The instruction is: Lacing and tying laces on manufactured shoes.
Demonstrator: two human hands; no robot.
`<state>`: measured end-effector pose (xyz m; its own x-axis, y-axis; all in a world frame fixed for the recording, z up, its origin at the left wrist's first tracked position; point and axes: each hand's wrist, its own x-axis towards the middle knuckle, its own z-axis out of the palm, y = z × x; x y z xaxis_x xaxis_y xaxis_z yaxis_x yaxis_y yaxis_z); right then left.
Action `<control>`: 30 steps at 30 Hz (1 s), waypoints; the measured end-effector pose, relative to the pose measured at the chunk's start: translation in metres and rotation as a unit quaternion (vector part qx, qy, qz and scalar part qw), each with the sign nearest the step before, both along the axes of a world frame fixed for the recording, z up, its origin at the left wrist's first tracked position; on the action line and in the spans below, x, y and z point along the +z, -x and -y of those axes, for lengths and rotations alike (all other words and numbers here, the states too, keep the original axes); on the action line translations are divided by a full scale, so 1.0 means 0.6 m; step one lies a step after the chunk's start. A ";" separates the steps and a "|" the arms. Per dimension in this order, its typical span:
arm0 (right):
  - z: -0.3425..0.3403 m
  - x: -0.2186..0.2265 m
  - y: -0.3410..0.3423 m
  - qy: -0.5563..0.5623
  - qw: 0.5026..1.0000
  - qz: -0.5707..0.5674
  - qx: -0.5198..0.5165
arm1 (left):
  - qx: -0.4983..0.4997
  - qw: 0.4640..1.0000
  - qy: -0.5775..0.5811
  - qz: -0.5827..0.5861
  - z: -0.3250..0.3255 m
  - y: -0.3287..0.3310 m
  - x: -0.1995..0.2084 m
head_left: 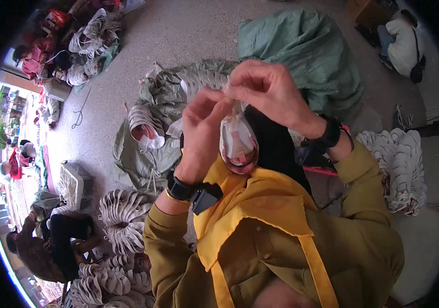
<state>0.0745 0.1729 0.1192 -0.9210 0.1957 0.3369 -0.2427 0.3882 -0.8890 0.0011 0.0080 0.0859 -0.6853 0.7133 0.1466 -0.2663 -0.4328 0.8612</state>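
Note:
My left hand (204, 126) and my right hand (270, 92) meet in front of me, fingertips pinched close together. What they pinch is small and mostly covered by the fingers. Just below, over my lap, is a white and pink shoe upper (239, 136), its opening toward me. A thin pale strip seems to run from the upper to my fingertips. Both wrists wear dark bands, and a yellow apron (265, 200) covers my front.
More white shoe uppers (145, 126) lie on a grey-green cloth sack (132, 159) ahead. A large green sack (301, 51) stands beyond. Stacked uppers (124, 220) sit at my left, others (396, 164) at my right. Several people work around, one seated nearby (50, 246).

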 end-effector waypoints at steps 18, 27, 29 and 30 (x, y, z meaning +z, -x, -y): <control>0.043 0.080 -0.020 -0.019 0.994 0.008 0.110 | 0.080 0.861 0.240 -0.442 -0.035 0.029 -0.180; 0.018 0.282 -0.006 -0.195 0.956 -0.177 0.130 | 0.083 0.812 0.284 -0.504 -0.045 0.026 -0.184; 0.003 0.314 -0.022 -0.223 0.951 -0.175 0.125 | 0.082 0.810 0.290 -0.502 -0.049 0.029 -0.191; -0.005 0.314 -0.018 -0.217 0.949 -0.181 0.142 | 0.090 0.804 0.318 -0.495 -0.027 0.037 -0.192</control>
